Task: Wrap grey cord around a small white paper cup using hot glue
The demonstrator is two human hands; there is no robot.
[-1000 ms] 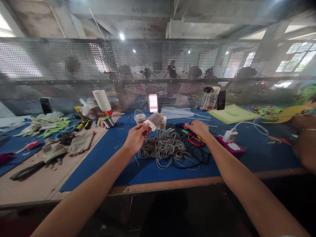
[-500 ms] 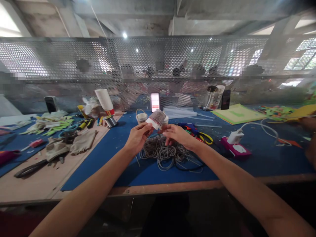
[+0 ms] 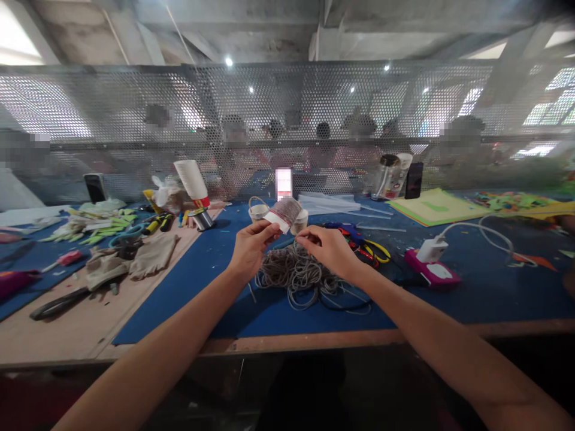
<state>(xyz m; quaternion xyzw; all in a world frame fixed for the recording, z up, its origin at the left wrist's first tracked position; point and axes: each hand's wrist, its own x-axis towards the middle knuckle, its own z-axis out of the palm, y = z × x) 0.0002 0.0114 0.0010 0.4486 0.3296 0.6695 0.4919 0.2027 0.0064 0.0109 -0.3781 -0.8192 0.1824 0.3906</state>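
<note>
A small paper cup (image 3: 284, 214), tilted and wrapped in grey cord with a white band left bare, is pinched in my left hand (image 3: 254, 246). My right hand (image 3: 324, 248) is to the right of the cup, thumb and fingertips pressed together; what they hold, if anything, is too small to make out. Beneath both hands a loose heap of grey cord (image 3: 309, 278) lies on the blue mat (image 3: 202, 311). Behind the wrapped cup stand a white cup with a cord handle (image 3: 258, 212) and another pale cup (image 3: 300, 221).
Pliers with yellow handles (image 3: 376, 251) and a magenta box with a charger (image 3: 433, 268) lie right. Stacked paper cups (image 3: 192, 182), gloves (image 3: 153, 256) and scissors (image 3: 60, 304) are left. A lit phone (image 3: 283, 182) stands behind. People sit beyond the mesh screen (image 3: 287, 102).
My right hand's fingers have drawn together and moved slightly away from the cup. The cup stays in my left hand. The whole view has shifted slightly.
</note>
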